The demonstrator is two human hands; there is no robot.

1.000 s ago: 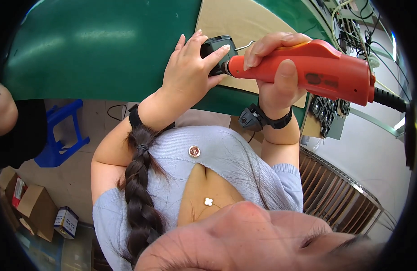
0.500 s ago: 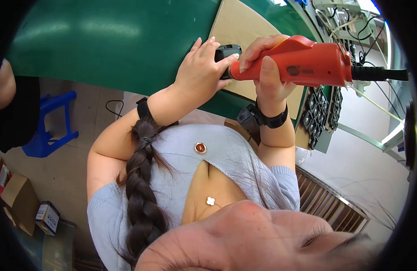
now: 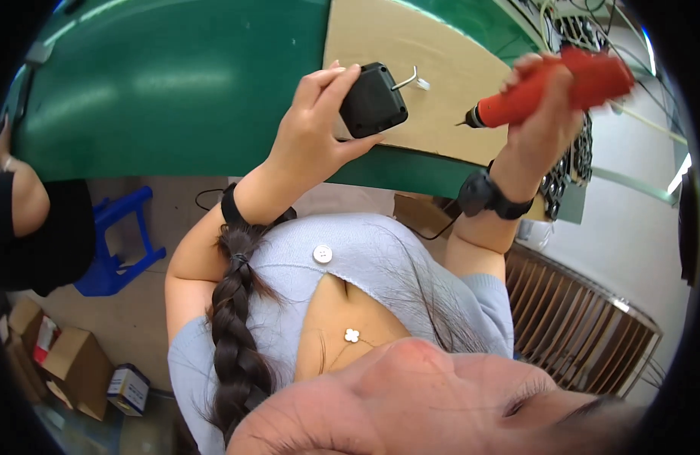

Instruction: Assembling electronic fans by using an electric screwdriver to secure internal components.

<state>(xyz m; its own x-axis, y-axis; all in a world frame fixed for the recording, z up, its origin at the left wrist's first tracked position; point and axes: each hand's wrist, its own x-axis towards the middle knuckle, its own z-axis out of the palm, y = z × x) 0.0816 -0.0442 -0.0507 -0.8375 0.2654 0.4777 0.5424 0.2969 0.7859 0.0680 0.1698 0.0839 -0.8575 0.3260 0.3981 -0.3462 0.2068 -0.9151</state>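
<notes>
Broadly, a green counter [image 3: 175, 114] lies beyond the person, with a flat brown board [image 3: 365, 38] on its right part. Over the board's right edge, the right hand [image 3: 543, 114] is wrapped around a red electric screwdriver [image 3: 602, 80], slightly blurred; its long axis slants from upper right to lower left, so the thin bit [image 3: 462, 123] aims leftward, well apart from the black housing [image 3: 374, 105]. That housing sits at the board's left edge, left of the right hand and much nearer the left hand [image 3: 316, 114], which holds it between thumb and fingers; whether it rests on the board, I cannot tell. It is matte, squarish with rounded corners, set askew, without a clear long axis. From its right side a bent metal rod [image 3: 405, 81] points up and right, near a tiny whitish piece [image 3: 423, 84].
</notes>
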